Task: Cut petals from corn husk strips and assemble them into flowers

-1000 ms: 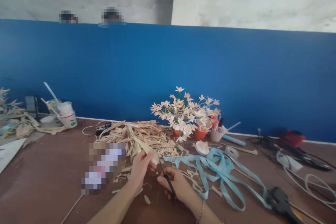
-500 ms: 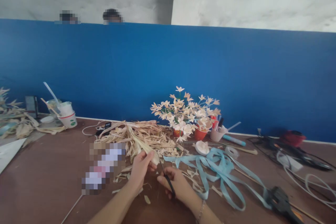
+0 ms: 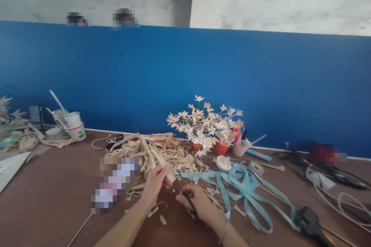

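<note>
Our left hand point(image 3: 155, 185) pinches a pale strip point(image 3: 171, 176), in front of the dry leaf heap point(image 3: 165, 144) by the far edge of the counter point(image 3: 58, 185). Our right hand point(image 3: 201, 202) holds black scissors point(image 3: 190, 203), blades right beside the strip; we can't tell if they touch.
</note>
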Tool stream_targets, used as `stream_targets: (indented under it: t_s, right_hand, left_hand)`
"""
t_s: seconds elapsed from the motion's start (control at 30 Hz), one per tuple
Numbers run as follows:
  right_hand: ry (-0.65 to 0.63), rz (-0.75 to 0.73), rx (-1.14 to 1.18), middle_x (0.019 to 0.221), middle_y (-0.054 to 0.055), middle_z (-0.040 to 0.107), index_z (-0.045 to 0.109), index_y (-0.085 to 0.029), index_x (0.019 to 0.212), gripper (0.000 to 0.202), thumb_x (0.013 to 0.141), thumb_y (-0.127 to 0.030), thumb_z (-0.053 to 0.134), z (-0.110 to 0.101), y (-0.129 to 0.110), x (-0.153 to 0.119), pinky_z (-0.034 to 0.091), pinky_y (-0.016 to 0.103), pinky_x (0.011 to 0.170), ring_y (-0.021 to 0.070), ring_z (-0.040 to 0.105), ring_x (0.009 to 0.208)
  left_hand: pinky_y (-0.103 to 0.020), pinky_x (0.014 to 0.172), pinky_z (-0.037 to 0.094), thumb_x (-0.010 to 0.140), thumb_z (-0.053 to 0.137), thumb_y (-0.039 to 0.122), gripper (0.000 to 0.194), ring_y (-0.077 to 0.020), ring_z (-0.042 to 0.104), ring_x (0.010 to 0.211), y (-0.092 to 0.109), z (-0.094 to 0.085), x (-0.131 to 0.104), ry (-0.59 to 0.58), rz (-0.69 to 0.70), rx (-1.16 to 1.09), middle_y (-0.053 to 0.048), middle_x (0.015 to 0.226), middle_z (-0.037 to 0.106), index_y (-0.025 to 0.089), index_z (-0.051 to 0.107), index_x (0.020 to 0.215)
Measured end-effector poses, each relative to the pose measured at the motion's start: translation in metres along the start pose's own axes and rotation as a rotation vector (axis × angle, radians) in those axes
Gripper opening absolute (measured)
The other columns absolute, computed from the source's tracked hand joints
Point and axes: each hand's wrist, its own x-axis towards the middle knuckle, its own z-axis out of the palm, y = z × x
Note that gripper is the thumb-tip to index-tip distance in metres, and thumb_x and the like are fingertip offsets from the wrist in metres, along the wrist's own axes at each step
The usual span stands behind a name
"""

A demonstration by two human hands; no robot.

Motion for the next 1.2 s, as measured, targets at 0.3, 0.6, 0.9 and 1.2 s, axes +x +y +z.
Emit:
stream_targets:
  t_s: [0.3,0.6,0.9,1.2]
  right_hand:
    - [-0.072,0.014,-0.022,0.036,-0.010,0.039,0.052,-0.018,0.065,0.024,0.071,-0.039,0.062,-0.010,-0.003,-0.005,0.021,0.016,0.030,0.0044,0.030,0.029]
    - [-0.111,0.023,-0.055,0.037,-0.010,0.040,0.055,-0.017,0.068,0.025,0.070,-0.041,0.064,-0.016,0.000,-0.006,0.020,0.016,0.031,0.0045,0.031,0.029]
    - [-0.180,0.023,-0.089,0.040,-0.009,0.042,0.056,-0.017,0.069,0.029,0.069,-0.044,0.064,-0.024,0.005,-0.007,0.022,0.015,0.032,0.0043,0.033,0.031]
    - [-0.183,0.024,-0.134,0.040,-0.008,0.042,0.057,-0.016,0.067,0.025,0.069,-0.041,0.063,-0.027,-0.003,-0.011,0.022,0.014,0.033,0.0039,0.033,0.031]
  left_hand:
    - [-0.018,0.036,0.038,0.067,0.059,0.054,0.050,-0.0124,0.053,0.036,0.005,-0.005,0.003,-0.082,-0.027,0.065,0.002,0.037,0.055,0.011,0.066,0.092]
    - [-0.019,0.036,0.038,0.063,0.061,0.057,0.053,-0.0127,0.052,0.034,0.011,-0.008,0.003,-0.144,-0.064,0.084,0.003,0.035,0.053,0.012,0.067,0.092]
    - [-0.018,0.032,0.035,0.062,0.063,0.055,0.047,-0.0125,0.052,0.033,0.011,-0.009,0.003,-0.196,-0.059,0.097,0.003,0.035,0.053,0.012,0.068,0.081]
    - [-0.018,0.031,0.032,0.064,0.061,0.054,0.039,-0.0118,0.051,0.031,0.004,-0.011,0.007,-0.223,-0.068,0.135,0.001,0.035,0.055,0.015,0.060,0.063]
